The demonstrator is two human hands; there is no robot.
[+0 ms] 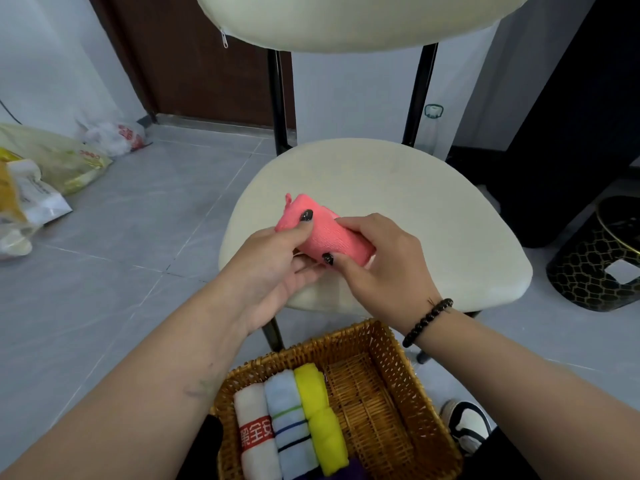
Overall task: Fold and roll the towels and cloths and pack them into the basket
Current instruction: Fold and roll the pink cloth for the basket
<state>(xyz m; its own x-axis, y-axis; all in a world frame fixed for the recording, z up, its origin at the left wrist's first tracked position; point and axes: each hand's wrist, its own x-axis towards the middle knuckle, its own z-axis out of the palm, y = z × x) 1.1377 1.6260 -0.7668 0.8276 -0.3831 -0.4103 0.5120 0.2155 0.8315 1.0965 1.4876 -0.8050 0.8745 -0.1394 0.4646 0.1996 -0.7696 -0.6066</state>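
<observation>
Fingers point(304, 223) of the left hand point(277, 268) curl round the near-left end of the pink cloth point(325, 233), a tight roll held above the chair seat point(433, 209). The right hand point(377, 268) pinches its right end, thumb underneath. Down at the near edge, the wicker basket point(391, 393) holds white towel point(254, 434), blue striped towel point(291, 420) and yellow cloth point(320, 414), rolled along its left wall.
</observation>
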